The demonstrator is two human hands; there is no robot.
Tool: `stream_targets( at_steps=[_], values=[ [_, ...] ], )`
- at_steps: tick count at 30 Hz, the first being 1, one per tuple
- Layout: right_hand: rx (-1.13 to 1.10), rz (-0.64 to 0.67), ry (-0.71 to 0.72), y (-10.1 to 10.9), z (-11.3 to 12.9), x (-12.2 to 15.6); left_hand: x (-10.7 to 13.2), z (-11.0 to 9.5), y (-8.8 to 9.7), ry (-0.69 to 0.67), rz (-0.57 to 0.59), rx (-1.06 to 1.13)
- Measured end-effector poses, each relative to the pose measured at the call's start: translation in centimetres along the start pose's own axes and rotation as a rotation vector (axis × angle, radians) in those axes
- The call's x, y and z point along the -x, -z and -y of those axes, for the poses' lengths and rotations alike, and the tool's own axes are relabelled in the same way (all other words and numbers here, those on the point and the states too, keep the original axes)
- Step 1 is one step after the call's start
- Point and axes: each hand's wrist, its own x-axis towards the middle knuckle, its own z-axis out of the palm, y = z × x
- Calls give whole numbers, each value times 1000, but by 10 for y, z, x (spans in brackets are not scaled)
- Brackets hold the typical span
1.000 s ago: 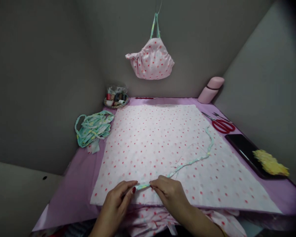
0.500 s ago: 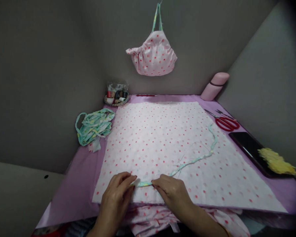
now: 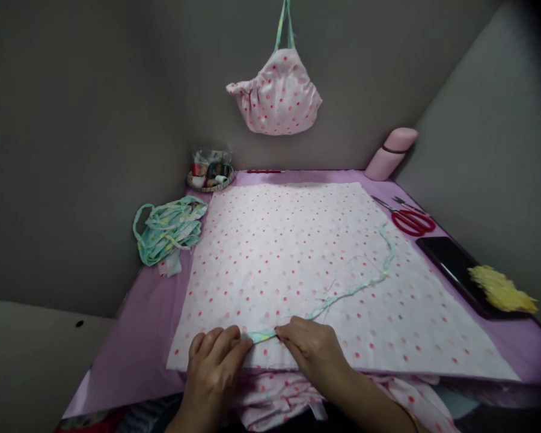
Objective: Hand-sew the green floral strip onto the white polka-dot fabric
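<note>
A white fabric sheet with red dots (image 3: 297, 252) lies spread over the purple table (image 3: 139, 337). A thin mint-green fabric strip (image 3: 356, 288) snakes across it from the right toward the near edge. My left hand (image 3: 214, 367) and my right hand (image 3: 313, 352) both pinch the near end of this strip, a short stretch (image 3: 261, 337) held taut between them, pressed on the sheet. More dotted fabric (image 3: 275, 400) hangs below the table edge under my hands.
A bundle of mint strips (image 3: 169, 231) lies at the left edge. A small basket of thread spools (image 3: 210, 176) stands at the back left, a pink bottle (image 3: 390, 153) at the back right. Red scissors (image 3: 410, 221), a black phone (image 3: 453, 264) and yellow fluff (image 3: 500, 288) lie right. A dotted bag (image 3: 277, 96) hangs on the wall.
My left hand has slid slightly toward me and flattened over the strip's end; the right hand holds nearly the same spot. The view shifted a little.
</note>
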Motion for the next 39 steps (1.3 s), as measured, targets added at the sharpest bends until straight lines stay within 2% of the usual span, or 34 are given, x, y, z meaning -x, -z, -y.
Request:
stream_targets(
  at_steps=[5,12,15,18,23,26,29,34,39],
  values=[
    [17,10,4,0,1,0,-3,-3,1,-41,51,-44],
    [34,11,7,0,1,2,-1,10,-2,-172,107,6],
    [30,22,2,-1,1,2,7,13,-5,-121,197,42],
    [26,25,-1,-2,0,2,10,10,-5,-50,226,90],
    [26,10,11,-1,1,2,2,2,-2,43,258,83],
    [33,19,7,-1,1,2,-3,3,-5,134,295,7],
    [27,25,-1,-2,0,2,-7,4,-9,209,282,-20],
    [26,33,2,-1,0,2,-13,3,-9,172,283,6],
    [36,34,4,0,1,1,-10,5,-9,72,220,26]
  ],
)
